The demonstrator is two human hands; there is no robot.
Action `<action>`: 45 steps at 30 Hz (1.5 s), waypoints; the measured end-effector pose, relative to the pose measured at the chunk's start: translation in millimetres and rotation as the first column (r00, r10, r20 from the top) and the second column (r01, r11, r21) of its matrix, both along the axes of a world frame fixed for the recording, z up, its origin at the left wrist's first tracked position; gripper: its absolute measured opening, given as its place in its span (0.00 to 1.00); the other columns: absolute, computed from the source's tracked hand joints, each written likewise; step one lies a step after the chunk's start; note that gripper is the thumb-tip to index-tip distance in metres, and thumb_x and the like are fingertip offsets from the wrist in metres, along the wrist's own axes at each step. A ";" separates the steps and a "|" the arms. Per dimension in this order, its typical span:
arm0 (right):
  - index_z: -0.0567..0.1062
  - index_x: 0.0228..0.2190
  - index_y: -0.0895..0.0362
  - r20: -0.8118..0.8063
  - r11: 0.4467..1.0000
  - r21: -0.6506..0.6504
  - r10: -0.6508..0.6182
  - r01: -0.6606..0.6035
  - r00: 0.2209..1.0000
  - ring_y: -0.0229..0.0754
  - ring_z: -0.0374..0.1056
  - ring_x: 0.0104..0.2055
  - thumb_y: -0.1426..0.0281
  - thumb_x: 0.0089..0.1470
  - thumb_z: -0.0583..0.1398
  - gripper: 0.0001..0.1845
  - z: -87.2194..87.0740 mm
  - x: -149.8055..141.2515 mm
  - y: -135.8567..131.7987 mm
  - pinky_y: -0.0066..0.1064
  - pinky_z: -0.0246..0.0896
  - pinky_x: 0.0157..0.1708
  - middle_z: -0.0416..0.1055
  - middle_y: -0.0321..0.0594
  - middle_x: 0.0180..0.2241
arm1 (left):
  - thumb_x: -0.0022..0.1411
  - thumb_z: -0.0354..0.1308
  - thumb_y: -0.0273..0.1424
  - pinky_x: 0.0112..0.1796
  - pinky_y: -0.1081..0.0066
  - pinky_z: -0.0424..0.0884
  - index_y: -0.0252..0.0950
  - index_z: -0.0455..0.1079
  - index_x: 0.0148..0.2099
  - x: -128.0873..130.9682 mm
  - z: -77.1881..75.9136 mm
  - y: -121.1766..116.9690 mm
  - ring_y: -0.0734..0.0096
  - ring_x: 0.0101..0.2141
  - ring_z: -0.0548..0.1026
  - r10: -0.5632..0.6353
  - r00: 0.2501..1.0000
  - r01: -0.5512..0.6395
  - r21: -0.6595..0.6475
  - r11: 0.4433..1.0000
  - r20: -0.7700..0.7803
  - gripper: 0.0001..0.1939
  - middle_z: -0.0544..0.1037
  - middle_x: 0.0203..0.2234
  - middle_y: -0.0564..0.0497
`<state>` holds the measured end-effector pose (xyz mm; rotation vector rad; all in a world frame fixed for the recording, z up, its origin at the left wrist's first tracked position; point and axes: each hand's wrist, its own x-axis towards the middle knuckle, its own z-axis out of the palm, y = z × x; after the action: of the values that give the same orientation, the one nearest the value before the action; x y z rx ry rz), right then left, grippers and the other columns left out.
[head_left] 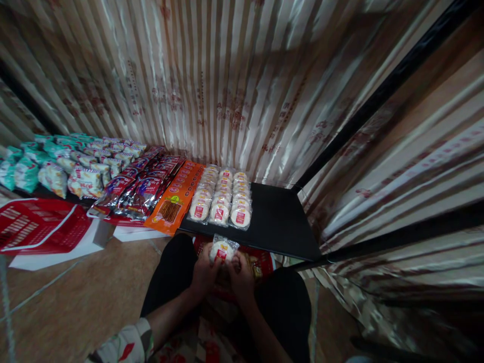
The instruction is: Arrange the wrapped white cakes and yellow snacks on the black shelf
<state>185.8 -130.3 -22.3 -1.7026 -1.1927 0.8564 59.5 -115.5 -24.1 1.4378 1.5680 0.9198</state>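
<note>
Both of my hands hold one clear packet with a round white cake (223,250) and a red label, just in front of the black shelf (280,222). My left hand (204,275) grips its left side, and my right hand (240,278) grips its right side, fingers closed. On the shelf ahead lie three rows of the same white cake packets (223,196). Beside them lies an orange snack packet (177,199), then dark red packets (139,186).
Further left on the shelf lie white and teal snack bags (56,161). A red basket (34,224) sits on a white box at the left, over a brown floor. A red basket (260,262) lies under my hands. Striped shiny curtain hangs behind and to the right.
</note>
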 end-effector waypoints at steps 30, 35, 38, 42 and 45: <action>0.72 0.40 0.57 0.326 0.996 -0.047 0.083 -0.071 0.942 0.38 0.68 0.28 0.65 0.48 0.56 0.16 30.4 -12.3 101.3 0.27 0.59 0.30 0.73 0.37 0.30 | 0.56 0.49 0.26 0.53 0.57 0.58 0.32 0.54 0.58 -5.0 21.9 72.0 0.58 0.52 0.60 0.028 0.928 0.067 0.238 0.969 -0.372 0.27 0.63 0.51 0.40; 0.72 0.40 0.55 0.375 0.996 -0.066 0.086 -0.066 0.923 0.39 0.69 0.30 0.65 0.50 0.56 0.15 30.3 -12.7 103.9 0.28 0.59 0.31 0.74 0.37 0.31 | 0.56 0.48 0.23 0.51 0.59 0.62 0.36 0.59 0.56 -8.2 20.0 63.0 0.60 0.51 0.61 -0.021 0.881 0.183 0.299 0.937 -0.474 0.24 0.62 0.49 0.42; 0.72 0.41 0.55 0.416 0.996 -0.062 0.086 -0.066 0.905 0.39 0.69 0.30 0.65 0.51 0.55 0.16 31.7 -13.5 103.5 0.28 0.59 0.31 0.74 0.38 0.32 | 0.57 0.47 0.23 0.50 0.59 0.63 0.40 0.60 0.56 -8.6 19.6 63.8 0.61 0.51 0.59 -0.048 0.856 0.231 0.297 0.926 -0.515 0.23 0.61 0.50 0.44; 0.71 0.43 0.57 0.478 0.998 -0.024 0.062 -0.058 0.876 0.42 0.69 0.35 0.66 0.52 0.54 0.17 29.4 -15.2 103.4 0.30 0.59 0.35 0.74 0.42 0.35 | 0.59 0.46 0.24 0.49 0.63 0.64 0.39 0.60 0.54 -7.1 20.1 69.6 0.63 0.51 0.59 -0.082 0.827 0.273 0.268 0.924 -0.557 0.20 0.62 0.49 0.45; 0.70 0.44 0.60 0.441 0.996 0.022 0.064 -0.082 0.895 0.41 0.68 0.32 0.67 0.53 0.52 0.18 24.4 -15.9 104.8 0.30 0.60 0.35 0.73 0.44 0.36 | 0.61 0.45 0.25 0.47 0.64 0.65 0.39 0.61 0.53 -5.3 21.1 73.0 0.63 0.49 0.61 -0.079 0.809 0.274 0.254 0.928 -0.583 0.18 0.64 0.47 0.45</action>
<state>169.9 -25.5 2.1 -1.8877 -1.5707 0.4930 54.2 -42.5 -3.0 2.2166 1.6973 0.6896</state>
